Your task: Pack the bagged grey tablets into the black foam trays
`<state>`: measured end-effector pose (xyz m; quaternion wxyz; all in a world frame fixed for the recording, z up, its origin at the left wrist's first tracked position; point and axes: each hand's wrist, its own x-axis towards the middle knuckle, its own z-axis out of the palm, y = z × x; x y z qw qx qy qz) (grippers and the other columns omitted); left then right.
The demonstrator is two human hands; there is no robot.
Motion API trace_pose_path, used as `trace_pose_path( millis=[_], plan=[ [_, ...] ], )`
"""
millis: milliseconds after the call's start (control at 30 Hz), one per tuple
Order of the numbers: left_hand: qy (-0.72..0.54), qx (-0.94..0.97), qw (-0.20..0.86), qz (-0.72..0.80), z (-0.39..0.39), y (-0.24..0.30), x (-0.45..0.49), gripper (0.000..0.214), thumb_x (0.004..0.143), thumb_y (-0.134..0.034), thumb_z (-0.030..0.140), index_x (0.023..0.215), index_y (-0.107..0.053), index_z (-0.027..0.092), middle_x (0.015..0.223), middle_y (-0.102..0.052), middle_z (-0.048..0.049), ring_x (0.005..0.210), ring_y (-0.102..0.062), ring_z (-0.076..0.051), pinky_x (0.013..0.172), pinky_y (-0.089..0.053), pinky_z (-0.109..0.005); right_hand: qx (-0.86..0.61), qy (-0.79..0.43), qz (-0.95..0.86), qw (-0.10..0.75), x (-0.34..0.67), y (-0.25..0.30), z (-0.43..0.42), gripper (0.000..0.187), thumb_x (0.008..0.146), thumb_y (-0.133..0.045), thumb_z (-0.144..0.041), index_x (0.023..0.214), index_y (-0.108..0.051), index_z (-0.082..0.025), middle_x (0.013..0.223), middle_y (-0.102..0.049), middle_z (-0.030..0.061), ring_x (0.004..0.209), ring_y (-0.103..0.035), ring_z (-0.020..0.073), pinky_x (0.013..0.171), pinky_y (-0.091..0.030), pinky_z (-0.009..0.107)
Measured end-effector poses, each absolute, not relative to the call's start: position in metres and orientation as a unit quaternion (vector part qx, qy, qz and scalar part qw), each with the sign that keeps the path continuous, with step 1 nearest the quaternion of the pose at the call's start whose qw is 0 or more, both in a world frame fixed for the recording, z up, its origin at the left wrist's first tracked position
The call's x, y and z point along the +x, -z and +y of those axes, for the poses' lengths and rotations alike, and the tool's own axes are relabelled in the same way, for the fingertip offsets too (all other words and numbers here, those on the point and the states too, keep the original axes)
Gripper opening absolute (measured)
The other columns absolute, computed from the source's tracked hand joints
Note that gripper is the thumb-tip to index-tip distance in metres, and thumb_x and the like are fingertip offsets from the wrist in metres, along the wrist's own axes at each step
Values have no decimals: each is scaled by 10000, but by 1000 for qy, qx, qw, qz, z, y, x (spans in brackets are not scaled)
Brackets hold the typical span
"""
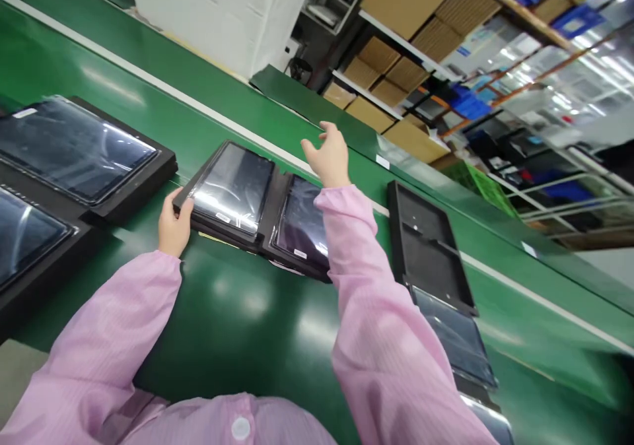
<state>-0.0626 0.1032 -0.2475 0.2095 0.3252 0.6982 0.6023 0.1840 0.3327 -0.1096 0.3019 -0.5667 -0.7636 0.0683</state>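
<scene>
Presently: left hand [173, 227] clamped on the near corner of a panel [232, 187], lying midway across the belt [238, 313]; right hand [329, 158] raised over second panel [302, 224], fingers spread, holding nothing. Risk: the one-corner grip may slip, scraping the panel against its touching neighbour.

So the glossy green worktop [238, 319] has two black-framed screens under shiny film on the far left [74, 148] [24, 234], touching. An empty black moulded tray [430, 247] sits on the right, with more film-wrapped panels [458, 339] right below it. Behind: a big white block [222, 9], shelves of brown cardboard boxes [381, 55], blue bins [468, 105] and a green crate [480, 184].
</scene>
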Motion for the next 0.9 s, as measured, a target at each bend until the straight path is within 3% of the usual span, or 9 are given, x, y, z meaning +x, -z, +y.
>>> trace_pose_path(
  millis=[133,200,300,433,500,633,800,900],
  plan=[
    [-544,407,22,734,91,224,-49,587,834,-617,366,1364,-503,142,1501,-432,-214,1451,-334,-350,1209,-222,-535,-681,-80,-698,207,263,103,325,425,841,-661,-291,1209,-620,-83,1133,-686,197,1184,-606,354,1114,-379,539],
    [-510,495,-23,703,86,209,-24,558,834,-625,354,1352,-532,169,1487,-456,-198,1441,-345,-367,1199,-208,-561,-726,-112,-655,176,297,115,316,344,798,-717,-272,1075,-681,-72,1145,-686,232,1198,-600,378,1117,-370,543],
    [-422,659,40,622,86,194,27,434,865,-606,420,1247,-634,216,1381,-593,-158,1361,-468,-375,1179,-213,-573,-737,-182,-627,177,326,141,301,267,807,-728,-337,933,-719,-101,1033,-735,190,1054,-674,327,1036,-463,490],
    [-335,737,108,577,99,200,77,709,870,-573,577,1353,-547,58,1452,-492,-303,1408,-404,-440,1185,-148,-619,-717,-252,-608,229,331,174,287,322,810,-725,-380,980,-716,-106,1004,-754,128,919,-697,227,917,-539,377],
    [-328,735,120,582,106,207,84,740,878,-554,589,1367,-521,34,1449,-484,-322,1417,-391,-442,1183,-138,-628,-709,-262,-597,270,326,187,283,337,824,-701,-368,1027,-704,-99,1046,-746,128,935,-688,208,914,-536,342],
    [-335,722,157,585,112,207,81,647,846,-645,512,1328,-548,92,1422,-541,-266,1416,-396,-423,1181,-151,-626,-693,-284,-576,328,317,201,277,321,877,-611,-357,1057,-700,-106,1053,-742,109,981,-677,207,941,-521,317],
    [-340,684,245,597,101,191,92,526,752,-754,329,1217,-599,138,1374,-589,-215,1421,-399,-395,1199,-163,-611,-692,-298,-539,377,314,203,270,465,897,-558,-252,1327,-562,-75,1363,-615,157,1231,-594,201,1116,-401,312],
    [-388,624,325,596,87,184,104,561,726,-748,289,1239,-560,163,1418,-550,-206,1430,-391,-381,1210,-172,-608,-686,-315,-532,383,314,200,260,422,875,-593,-246,1268,-608,-92,1330,-641,151,1221,-605,228,1115,-415,344]
  ],
)
